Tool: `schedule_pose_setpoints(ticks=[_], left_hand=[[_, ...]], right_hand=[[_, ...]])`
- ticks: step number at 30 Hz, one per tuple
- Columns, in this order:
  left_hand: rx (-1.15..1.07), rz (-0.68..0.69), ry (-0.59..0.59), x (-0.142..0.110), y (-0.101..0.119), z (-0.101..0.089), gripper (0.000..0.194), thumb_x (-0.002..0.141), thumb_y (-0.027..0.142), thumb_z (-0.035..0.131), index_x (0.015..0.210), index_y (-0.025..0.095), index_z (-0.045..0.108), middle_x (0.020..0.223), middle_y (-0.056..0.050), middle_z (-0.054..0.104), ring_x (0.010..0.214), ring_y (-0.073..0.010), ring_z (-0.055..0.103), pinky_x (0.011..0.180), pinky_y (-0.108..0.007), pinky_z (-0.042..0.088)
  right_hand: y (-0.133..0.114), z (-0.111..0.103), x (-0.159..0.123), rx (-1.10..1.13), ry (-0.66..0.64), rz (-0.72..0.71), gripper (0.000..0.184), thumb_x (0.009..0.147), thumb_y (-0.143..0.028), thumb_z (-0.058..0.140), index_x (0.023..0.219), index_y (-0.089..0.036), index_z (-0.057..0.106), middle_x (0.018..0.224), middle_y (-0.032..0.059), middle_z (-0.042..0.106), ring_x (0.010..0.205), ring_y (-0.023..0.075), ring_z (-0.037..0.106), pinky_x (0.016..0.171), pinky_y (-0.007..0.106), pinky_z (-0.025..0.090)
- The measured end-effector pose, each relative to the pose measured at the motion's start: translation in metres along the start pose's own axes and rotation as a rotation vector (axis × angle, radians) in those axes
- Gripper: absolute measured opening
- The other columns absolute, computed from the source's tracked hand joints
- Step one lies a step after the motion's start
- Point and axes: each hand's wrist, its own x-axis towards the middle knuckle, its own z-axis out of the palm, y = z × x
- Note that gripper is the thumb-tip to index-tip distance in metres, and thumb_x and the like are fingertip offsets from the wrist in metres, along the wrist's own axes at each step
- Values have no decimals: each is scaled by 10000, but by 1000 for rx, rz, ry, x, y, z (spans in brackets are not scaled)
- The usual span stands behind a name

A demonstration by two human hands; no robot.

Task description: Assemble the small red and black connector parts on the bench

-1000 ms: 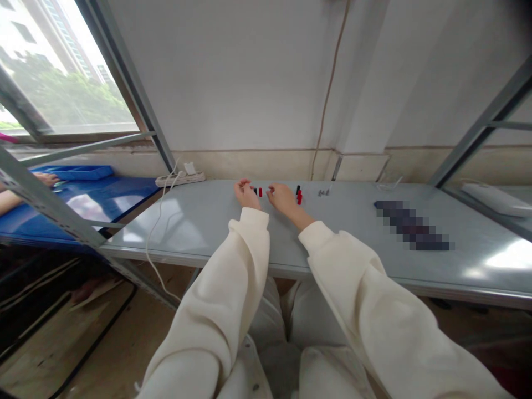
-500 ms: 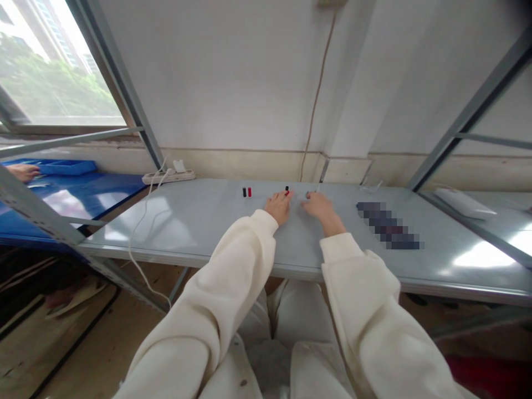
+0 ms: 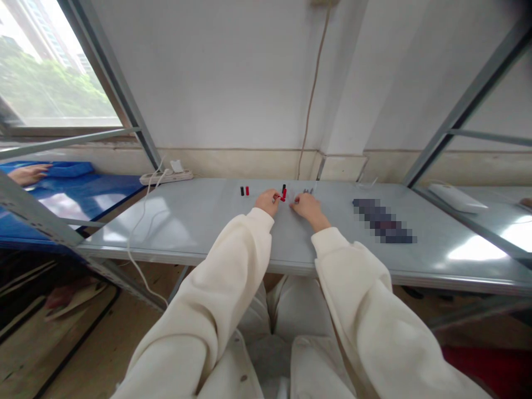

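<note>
Across the lower frame: cream sleeves. At centre: left hand, fingers bent beside red cylinders; right hand, fingertips curled, apart from the left. Whether either grips anything cannot be told. Just beyond the right: small grey pieces. Left of centre: black cylinder and red cylinder, standing side by side. Top: pale wall.

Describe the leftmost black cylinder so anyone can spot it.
On the grey table, look between the white power strip and the person's left hand. A pair of small cylinders sits there, nearer the hand. The black cylinder is the left one; its close neighbour, the red cylinder, differs in colour.
</note>
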Motion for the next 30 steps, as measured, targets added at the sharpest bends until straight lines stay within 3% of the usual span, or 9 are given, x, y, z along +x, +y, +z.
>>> schedule_pose_setpoints(ticks=[11, 30], left_hand=[[-139, 88, 221, 0, 2, -10, 46, 769, 144, 459, 787, 174, 489, 796, -46, 568, 745, -131, 527, 733, -278, 426], [-145, 92, 185, -1, 4, -14, 110, 799, 191, 432, 835, 179, 535, 829, -52, 583, 772, -126, 538, 739, -264, 436]], right_hand=[[0, 4, 4, 65, 11, 8, 268, 726, -342, 547, 916, -166, 614, 1001, 111, 608, 960, 224, 536, 785, 333, 398], [-10, -3, -6, -53, 69, -305, 142, 754, -207, 488, 825, -152, 598, 862, 104, 649, 851, 212, 580, 723, 278, 382]])
